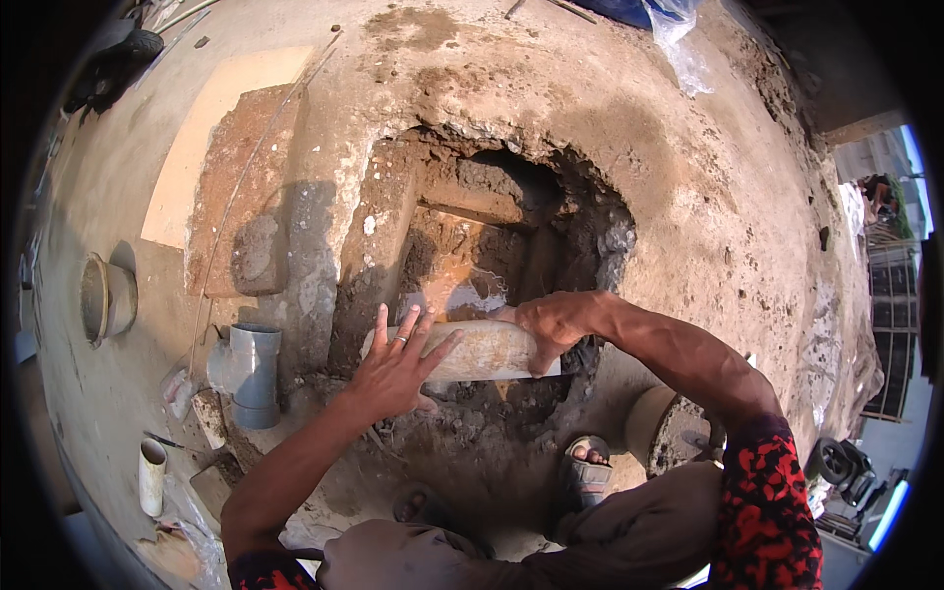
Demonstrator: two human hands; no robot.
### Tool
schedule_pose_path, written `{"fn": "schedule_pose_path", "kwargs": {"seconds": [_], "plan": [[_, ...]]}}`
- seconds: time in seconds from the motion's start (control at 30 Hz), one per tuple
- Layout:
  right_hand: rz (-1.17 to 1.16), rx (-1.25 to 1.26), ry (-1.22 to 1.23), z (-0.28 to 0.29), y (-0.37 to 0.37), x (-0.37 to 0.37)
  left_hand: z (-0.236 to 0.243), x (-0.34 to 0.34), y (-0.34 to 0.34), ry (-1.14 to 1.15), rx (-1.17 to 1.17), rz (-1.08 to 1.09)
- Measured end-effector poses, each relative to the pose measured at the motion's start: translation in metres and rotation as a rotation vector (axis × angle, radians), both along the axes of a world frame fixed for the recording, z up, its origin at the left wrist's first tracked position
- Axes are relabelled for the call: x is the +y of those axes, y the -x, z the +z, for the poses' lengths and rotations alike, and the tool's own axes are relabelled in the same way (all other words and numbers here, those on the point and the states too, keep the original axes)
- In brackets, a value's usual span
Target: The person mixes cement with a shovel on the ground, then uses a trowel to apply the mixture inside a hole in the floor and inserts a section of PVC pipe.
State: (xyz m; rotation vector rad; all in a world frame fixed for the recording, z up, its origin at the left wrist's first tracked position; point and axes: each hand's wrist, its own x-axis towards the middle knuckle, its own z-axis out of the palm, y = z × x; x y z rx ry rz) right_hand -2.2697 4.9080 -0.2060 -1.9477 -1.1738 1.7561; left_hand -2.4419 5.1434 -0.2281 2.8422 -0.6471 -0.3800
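Note:
A pale, dirt-stained pipe (477,350) lies crosswise at the near part of a square hole (379,197) broken into the concrete. My left hand (398,359) rests at its left end with fingers spread apart. My right hand (546,324) grips the pipe's right end, thumb toward me and fingers curled over the far side. Muddy water (442,290) pools at the bottom of the hole, just beyond the pipe.
A grey pipe fitting (251,374), a short upright pipe (152,477) and a round pot (110,300) sit at left, near a board (182,211) and slab (256,246). A dirt-caked bucket (654,423) is at right. My sandalled foot (590,467) stands by the near edge.

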Motion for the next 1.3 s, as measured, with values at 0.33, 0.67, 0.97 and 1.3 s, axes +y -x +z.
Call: {"fn": "schedule_pose_path", "kwargs": {"seconds": [0.33,0.67,0.97,1.3], "plan": [[-0.230,0.113,-0.019,0.020,-0.029,-0.013,-0.026,-0.029,0.043,0.261,0.201,0.228],[-0.874,-1.242,0.040,-0.082,-0.227,-0.182,-0.069,-0.063,-0.036,0.508,0.381,0.547],[-0.956,-1.330,0.192,-0.159,-0.203,-0.185,-0.223,-0.098,-0.136,0.638,0.250,0.857],[-0.929,-1.403,0.004,-0.160,-0.214,-0.207,-0.253,-0.134,-0.202,0.664,0.469,1.033]]}}
